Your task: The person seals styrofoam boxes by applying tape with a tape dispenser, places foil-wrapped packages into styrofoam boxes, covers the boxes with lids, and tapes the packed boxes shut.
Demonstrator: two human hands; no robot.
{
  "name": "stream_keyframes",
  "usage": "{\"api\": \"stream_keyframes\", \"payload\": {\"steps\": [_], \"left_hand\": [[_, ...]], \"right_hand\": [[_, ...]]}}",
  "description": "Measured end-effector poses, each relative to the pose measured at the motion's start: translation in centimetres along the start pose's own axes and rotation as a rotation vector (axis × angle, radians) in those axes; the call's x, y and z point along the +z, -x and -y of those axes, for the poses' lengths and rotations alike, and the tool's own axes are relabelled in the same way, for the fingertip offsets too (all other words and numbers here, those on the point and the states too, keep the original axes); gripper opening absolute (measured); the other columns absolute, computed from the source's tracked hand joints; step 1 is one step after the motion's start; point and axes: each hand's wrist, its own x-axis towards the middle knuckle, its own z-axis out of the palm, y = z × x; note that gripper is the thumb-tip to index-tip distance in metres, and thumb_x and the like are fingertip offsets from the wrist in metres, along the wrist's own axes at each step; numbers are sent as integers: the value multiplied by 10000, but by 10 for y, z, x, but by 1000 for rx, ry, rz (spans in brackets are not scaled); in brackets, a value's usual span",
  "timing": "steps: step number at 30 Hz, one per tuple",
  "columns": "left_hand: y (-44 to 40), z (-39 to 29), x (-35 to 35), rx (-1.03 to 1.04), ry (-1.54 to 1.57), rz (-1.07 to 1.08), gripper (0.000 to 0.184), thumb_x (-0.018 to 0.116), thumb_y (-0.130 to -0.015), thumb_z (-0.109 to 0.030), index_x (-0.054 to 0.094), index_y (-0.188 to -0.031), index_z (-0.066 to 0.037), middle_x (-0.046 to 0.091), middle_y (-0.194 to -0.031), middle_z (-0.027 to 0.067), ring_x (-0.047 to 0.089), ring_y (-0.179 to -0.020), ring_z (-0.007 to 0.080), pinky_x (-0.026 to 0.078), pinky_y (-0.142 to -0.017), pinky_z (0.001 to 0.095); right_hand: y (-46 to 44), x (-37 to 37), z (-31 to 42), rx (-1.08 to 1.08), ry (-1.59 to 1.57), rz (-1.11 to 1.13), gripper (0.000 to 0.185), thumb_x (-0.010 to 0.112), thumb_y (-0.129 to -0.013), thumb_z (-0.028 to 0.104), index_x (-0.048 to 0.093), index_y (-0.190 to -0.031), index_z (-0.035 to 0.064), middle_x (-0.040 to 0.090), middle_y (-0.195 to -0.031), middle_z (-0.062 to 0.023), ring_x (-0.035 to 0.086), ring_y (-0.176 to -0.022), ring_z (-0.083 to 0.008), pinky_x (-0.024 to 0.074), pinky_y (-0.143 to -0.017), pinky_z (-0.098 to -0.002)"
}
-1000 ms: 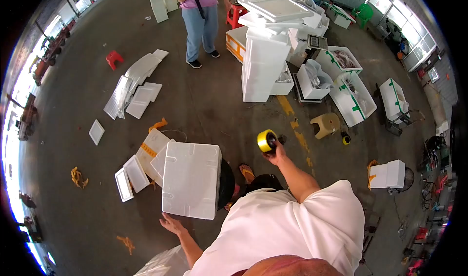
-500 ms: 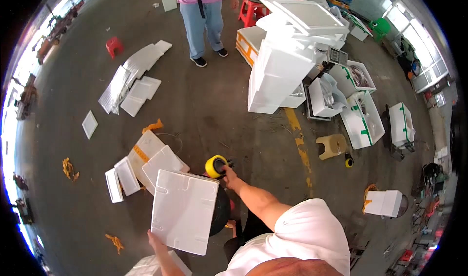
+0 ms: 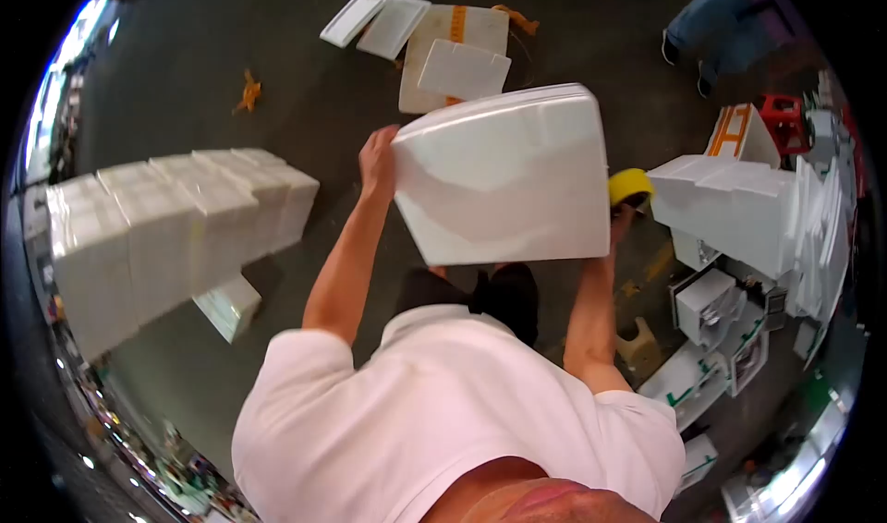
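One foam box (image 3: 504,186), lid (image 3: 540,98) apparently on, no tape visible on its near face; left hand (image 3: 377,161) grips its edge, right hand (image 3: 623,225) grips yellow tape roll (image 3: 630,183).

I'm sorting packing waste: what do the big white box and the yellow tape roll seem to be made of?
The white box looks like polystyrene foam with a smooth, faintly shiny skin, judging by its pale molded walls and rounded corners. The tape roll looks like smooth yellow plastic film, wound in an even band; its dark inside leaves the core's material unclear.
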Motion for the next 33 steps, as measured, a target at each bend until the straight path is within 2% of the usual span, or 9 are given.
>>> {"api": "stream_keyframes", "payload": {"steps": [10, 12, 15, 17, 19, 21, 24, 27, 33], "left_hand": [[-59, 96, 34, -500, 533, 300, 482, 564, -813, -446, 663, -1176, -144, 637, -1110, 63, 538, -1069, 223, 378, -962, 411], [-91, 155, 24, -420, 180, 200, 504, 555, -826, -473, 713, -1059, -55, 624, -1188, 159, 554, -1127, 252, 407, -959, 439], [-114, 142, 39, -73, -520, 22, 600, 597, -863, -450, 572, -1254, 3, 650, -1112, 178, 632, -983, 257, 506, -828, 408], [-12, -8, 39, -409, 104, 546, 450, 420, -998, -326, 519, -1341, -52, 518, -1380, 132, 548, -1207, 269, 505, -944, 403], [-13, 60, -7, -97, 179, 776, 561, 440, -997, -409, 418, -1410, -29, 561, -1317, 130, 622, -1077, 264, 548, -880, 376], [-6, 45, -29, -516, 84, 390, 604, 440, -987, -463, 402, -1424, -48, 535, -1345, 120, 568, -1164, 275, 518, -934, 395], [-33, 41, -31, -514, 55, 305, 662, 474, -957, -525, 411, -1417, -54, 533, -1347, 105, 512, -1234, 285, 475, -992, 431], [-22, -5, -1, -330, 574, 844, 718, 490, -940, -563, 381, -1436, -56, 515, -1370, 108, 504, -1241, 304, 470, -987, 447], [-4, -35, -9, -147, -82, 904, 790, 510, -926, -593, 304, -1474, -63, 497, -1381, 133, 523, -1225, 302, 484, -964, 434]], "right_hand": [[120, 68, 43, -310, 172, 64, 492, 542, -781, 259, 526, -1217, 31, 576, -1182, -117, 555, -1110, -290, 428, -1000, -424], [117, 51, 27, -328, 138, 69, 413, 575, -782, 212, 561, -1160, 46, 602, -1142, -105, 571, -1077, -284, 454, -970, -413], [90, 33, 26, -348, 17, -23, 271, 635, -802, 181, 610, -1053, 83, 630, -1068, -55, 602, -991, -221, 493, -905, -371], [84, 25, 5, -318, 32, 152, 310, 652, -778, 136, 613, -1080, 77, 631, -1054, -46, 605, -992, -212, 501, -916, -365], [134, 73, -11, -141, -8, 241, 354, 641, -784, 121, 601, -1124, 33, 638, -1059, -59, 610, -1017, -203, 492, -933, -360], [123, 88, -17, -95, 194, 220, 316, 629, -801, 124, 613, -1098, 17, 652, -1043, -63, 629, -979, -202, 497, -909, -338], [137, 96, -5, -45, 619, 399, 238, 612, -835, 193, 647, -996, 22, 661, -916, -52, 654, -863, -199, 529, -753, -364], [113, 55, -34, -177, 549, 410, 207, 621, -826, 188, 652, -964, 37, 660, -883, -34, 654, -795, -180, 533, -705, -355], [154, 45, -47, 53, 325, 340, 189, 633, -816, 121, 644, -986, 39, 665, -929, -36, 645, -857, -158, 517, -777, -303]]}}
